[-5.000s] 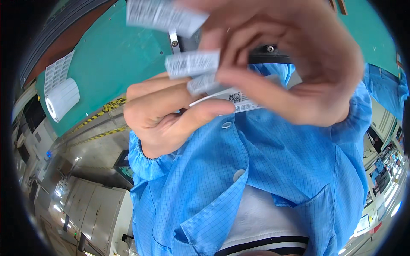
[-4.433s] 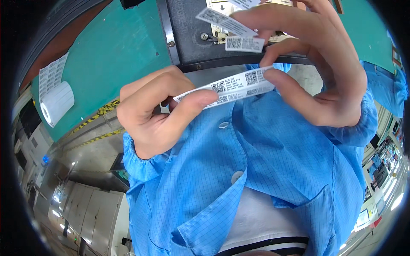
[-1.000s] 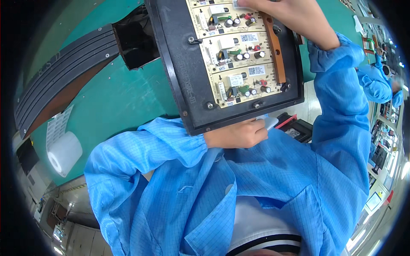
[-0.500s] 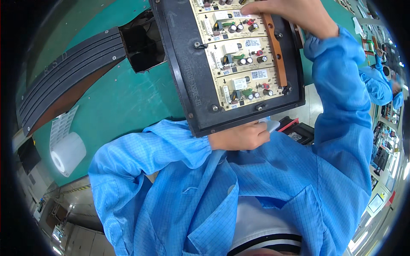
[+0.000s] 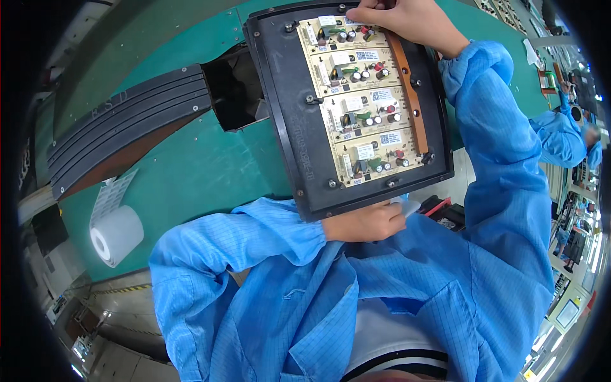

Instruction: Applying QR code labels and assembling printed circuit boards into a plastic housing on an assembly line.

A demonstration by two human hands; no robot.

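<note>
A black tray-like fixture (image 5: 289, 149) lies tilted in front of me, with several cream circuit boards (image 5: 349, 137) in a column. Each carries capacitors and a white block. An orange-brown bar (image 5: 407, 89) runs along their right edge. My right hand (image 5: 407, 22) is over the farthest board, fingers bent, its thumb tip at the board's pale label; whatever lies between the fingertips is hidden. Under the fixture's near edge, my left hand (image 5: 368, 223) is closed on a thin white piece (image 5: 409, 207) that sticks out past its fingers.
A roll of white labels (image 5: 121, 234) with a loose strip sits on the green bench (image 5: 184, 165) at left. Beyond it are a ribbed black curved guard (image 5: 127, 130) and a dark opening (image 5: 235, 89). Another person in blue (image 5: 563, 143) works at far right.
My right hand has moved farther away along the boards, from the second one to the farthest. The whole view has shifted slightly. My left hand stays closed under the fixture.
</note>
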